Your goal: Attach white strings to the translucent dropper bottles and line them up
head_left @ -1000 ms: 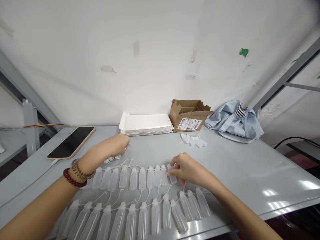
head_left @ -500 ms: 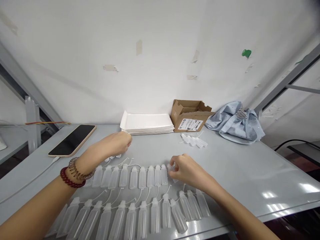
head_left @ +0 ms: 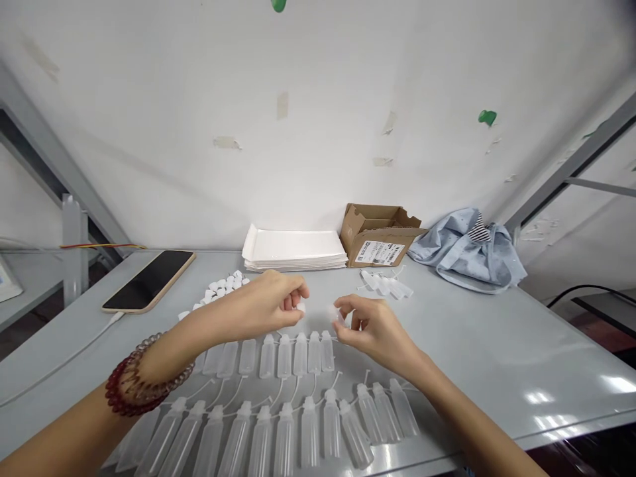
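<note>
My left hand (head_left: 271, 305) is raised above the table, its fingers pinched on a small white cap (head_left: 300, 307). My right hand (head_left: 370, 323) is close beside it, fingers closed round a small translucent bottle (head_left: 335, 314) lifted off the table. Below both hands lie two rows of translucent plastic bottles (head_left: 293, 354) with white tips, the nearer row (head_left: 283, 430) along the table's front edge. A heap of loose white caps (head_left: 223, 288) lies on the table behind my left wrist.
A phone (head_left: 149, 280) on a cable lies at the left. A stack of white trays (head_left: 294, 250), an open cardboard box (head_left: 380, 233) and a blue cloth (head_left: 464, 248) stand along the wall. Several more bottles (head_left: 386, 283) lie before the box.
My left hand came away from the cap heap toward the middle with a cap. My right hand lifted the end bottle from the far row up to meet it.
</note>
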